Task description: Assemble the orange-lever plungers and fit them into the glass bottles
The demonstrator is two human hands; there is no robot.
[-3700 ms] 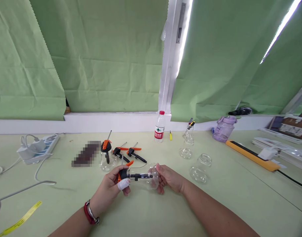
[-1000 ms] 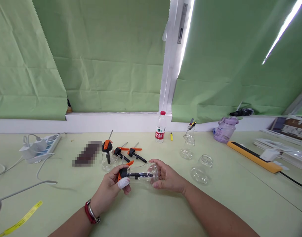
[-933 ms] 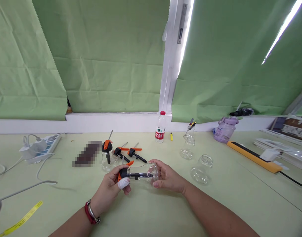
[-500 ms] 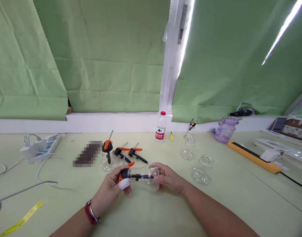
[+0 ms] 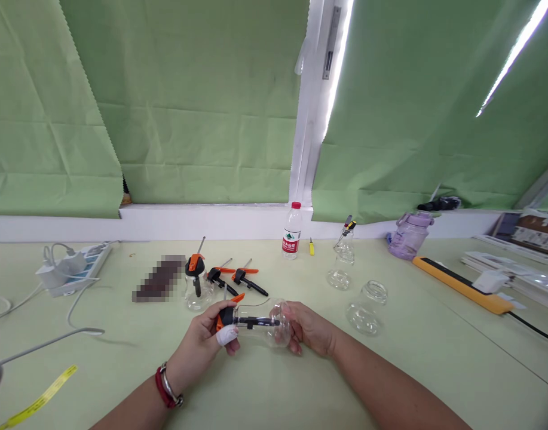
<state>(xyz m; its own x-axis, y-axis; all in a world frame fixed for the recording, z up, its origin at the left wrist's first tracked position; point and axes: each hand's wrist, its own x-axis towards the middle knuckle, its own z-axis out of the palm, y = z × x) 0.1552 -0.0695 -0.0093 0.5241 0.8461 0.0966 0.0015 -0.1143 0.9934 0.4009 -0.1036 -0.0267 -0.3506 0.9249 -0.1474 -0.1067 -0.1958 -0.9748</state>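
Observation:
Between my hands a clear glass bottle [image 5: 262, 339] lies sideways above the table, a black tube running inside it. Its black-and-orange spray cap [image 5: 227, 315] is at the left end, with my left hand [image 5: 206, 337] closed around it; white tape wraps the thumb. My right hand [image 5: 312, 328] cups the bottle's round base, fingers curled against it. Behind my left hand stands another glass bottle [image 5: 195, 301] fitted with the same kind of cap. Two loose spray caps with black tubes [image 5: 220, 280] [image 5: 249, 280] lie beside it.
To the right are an open glass bottle [image 5: 364, 313] and another glass bottle [image 5: 339, 279] holding tools. Farther back stand a water bottle [image 5: 291, 233] and a purple jug [image 5: 409, 237]. Power strips [image 5: 462, 285] [image 5: 83, 272] with cables lie on both sides.
My right thumb has come off the bottle's side, and my right fingers have shifted round its base. The left hand keeps its hold on the cap.

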